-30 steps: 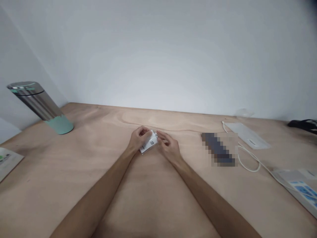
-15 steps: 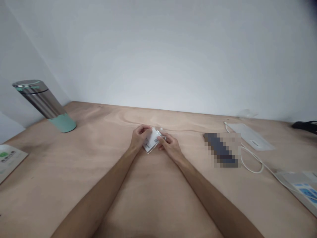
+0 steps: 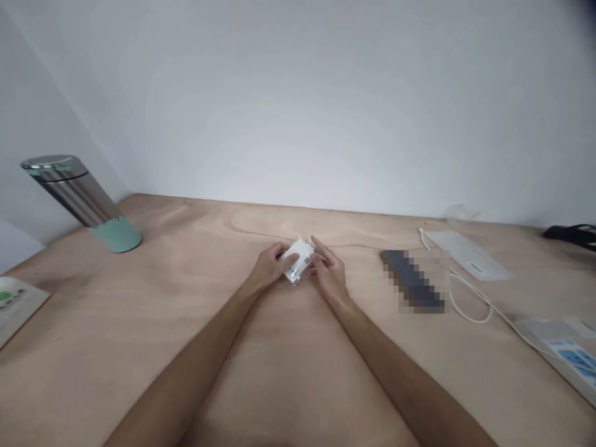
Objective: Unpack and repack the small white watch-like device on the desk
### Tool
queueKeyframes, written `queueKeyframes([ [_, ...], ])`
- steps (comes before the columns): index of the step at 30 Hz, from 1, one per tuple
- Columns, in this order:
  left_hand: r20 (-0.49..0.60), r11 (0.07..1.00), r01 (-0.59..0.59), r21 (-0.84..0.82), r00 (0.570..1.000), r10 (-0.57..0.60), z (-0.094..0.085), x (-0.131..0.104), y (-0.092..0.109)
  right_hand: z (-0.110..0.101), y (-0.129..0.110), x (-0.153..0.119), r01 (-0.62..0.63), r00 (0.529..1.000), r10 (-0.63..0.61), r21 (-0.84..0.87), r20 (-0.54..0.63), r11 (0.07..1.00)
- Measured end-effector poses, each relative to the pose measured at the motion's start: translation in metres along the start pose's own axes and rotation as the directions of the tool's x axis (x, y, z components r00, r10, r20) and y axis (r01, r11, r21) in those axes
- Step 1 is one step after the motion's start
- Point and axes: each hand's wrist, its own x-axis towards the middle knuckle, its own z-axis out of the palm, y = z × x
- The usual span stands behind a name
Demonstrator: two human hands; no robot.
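Note:
A small white packet in clear plastic wrapping point(image 3: 298, 256) is held between my hands over the middle of the table, tilted, with small dark print on its face. My left hand point(image 3: 274, 263) grips its left side, thumb across the front and fingers behind. At its right edge my right hand point(image 3: 331, 270) presses with the thumb, while the index finger points up along the far corner. A small white round bit point(image 3: 310, 240) shows by that fingertip. The fingers behind the packet are hidden.
On the wooden table point(image 3: 298, 360) a steel and mint-green flask point(image 3: 88, 202) stands at left, near a printed paper packet point(image 3: 21, 304). To the right lie a pixelated dark object point(image 3: 412, 279), a white cable point(image 3: 470, 320), a translucent pouch point(image 3: 468, 254) and a blue-printed packet point(image 3: 575, 360).
Both hands and the packet have shifted slightly right. My left thumb has slid further over the packet's front, and my right index finger has straightened upward.

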Motion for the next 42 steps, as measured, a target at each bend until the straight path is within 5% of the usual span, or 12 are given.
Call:
queueKeyframes([
  [7,0.011,0.978,0.118,-0.17,0.993,-0.118,-0.0015,-0.0005,-0.0001,-0.0016,-0.0024,-0.0017,-0.009,0.997,0.008,0.005,0.072,1.0],
  [17,0.047,0.987,0.116,-0.11,0.993,-0.112,-0.0043,-0.0013,0.0008,-0.0052,0.0029,0.0039,-0.042,0.998,0.04,0.038,0.044,0.998],
  [24,0.007,0.98,0.139,-0.144,0.99,-0.139,-0.0031,-0.0002,0.0005,-0.0031,0.004,0.0009,-0.036,0.983,0.063,-0.155,0.175,0.987],
  [42,-0.043,0.994,0.109,-0.013,0.993,-0.11,-0.0016,0.0025,-0.003,-0.0008,0.0005,-0.0012,-0.048,0.982,0.086,-0.217,0.17,0.975],
])
